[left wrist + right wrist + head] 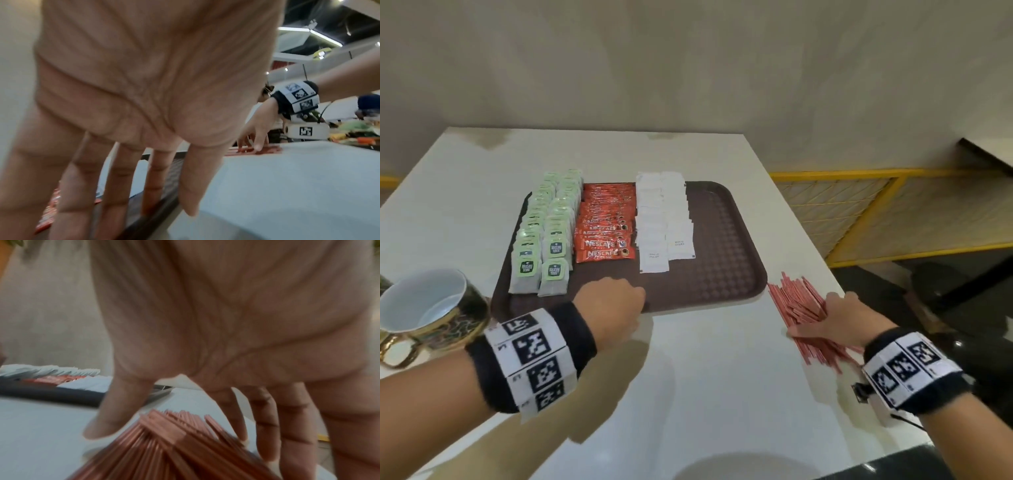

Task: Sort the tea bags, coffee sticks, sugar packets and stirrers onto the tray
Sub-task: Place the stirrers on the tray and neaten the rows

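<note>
With tea bags (539,236), Nescafé sticks (604,233) and sugar packets (664,219) already in rows on the tray (726,246), the right hand (832,317) spreads straight fingers over the red stirrers (796,301) on the table, so gathering them seems next, while the left hand (613,305) rests flat on the tray's near rim.

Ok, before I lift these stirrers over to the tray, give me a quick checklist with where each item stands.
1. Free space on the tray right of the sugar packets: ok.
2. Right hand on the stirrers: ok, fingers spread over the pile.
3. Firm grip on the bundle: cannot tell, fingers look straight, not closed.
4. Stirrers gathered evenly: not ok, fanned out on the table.
5. Left hand steadying the tray's near edge: ok.
6. Tea bags and coffee sticks in rows: ok.
</note>
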A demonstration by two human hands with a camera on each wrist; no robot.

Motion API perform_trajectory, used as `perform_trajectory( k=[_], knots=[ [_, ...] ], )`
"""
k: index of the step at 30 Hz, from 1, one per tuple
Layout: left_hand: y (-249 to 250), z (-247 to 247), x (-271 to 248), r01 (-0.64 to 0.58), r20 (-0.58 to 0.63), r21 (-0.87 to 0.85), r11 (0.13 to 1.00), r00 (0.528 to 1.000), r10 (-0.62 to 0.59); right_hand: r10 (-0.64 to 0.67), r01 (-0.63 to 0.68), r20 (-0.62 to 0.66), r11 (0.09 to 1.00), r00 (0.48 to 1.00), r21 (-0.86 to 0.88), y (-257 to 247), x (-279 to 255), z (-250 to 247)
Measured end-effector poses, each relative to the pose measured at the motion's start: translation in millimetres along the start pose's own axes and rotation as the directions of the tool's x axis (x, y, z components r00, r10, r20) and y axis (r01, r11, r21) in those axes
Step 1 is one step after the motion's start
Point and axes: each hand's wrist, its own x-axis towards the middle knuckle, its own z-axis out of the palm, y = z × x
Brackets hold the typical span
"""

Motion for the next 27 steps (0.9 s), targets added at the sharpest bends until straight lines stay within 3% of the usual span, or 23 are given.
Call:
perform_trajectory(
  k=[5,11,18,23,27],
  knots=[
    [-2.4,14.6,-7.9,0.013,-0.067,0.034,0.999,0.998,-0.011,-0.011,0.017,-0.113,0.998,0.994,0.059,-17.1,-9.5,11.7],
    [-10.1,19.0,-16.3,0.013,-0.161,-0.066,0.998,0.987,-0.024,0.01,0.007,-0.154,0.994,0.988,0.11,-53.0,-16.3,17.0],
    [-9.7,13.5,-41.4,-0.101,-0.365,-0.25,0.963,0.931,0.003,0.033,-0.041,-0.21,0.999,0.977,-0.035,-76.6,-27.3,22.3],
    [-8.1,8.6,-62.8,-0.214,-0.444,-0.407,0.888,0.896,0.012,-0.07,0.062,-0.174,0.997,0.982,-0.055,-70.5,-27.9,25.7],
    [-17.3,14.6,-82.5,-0.234,-0.484,-0.499,0.834,0.874,-0.045,0.005,0.033,-0.184,0.978,0.983,0.205,-54.8,-10.7,17.0]
  ],
)
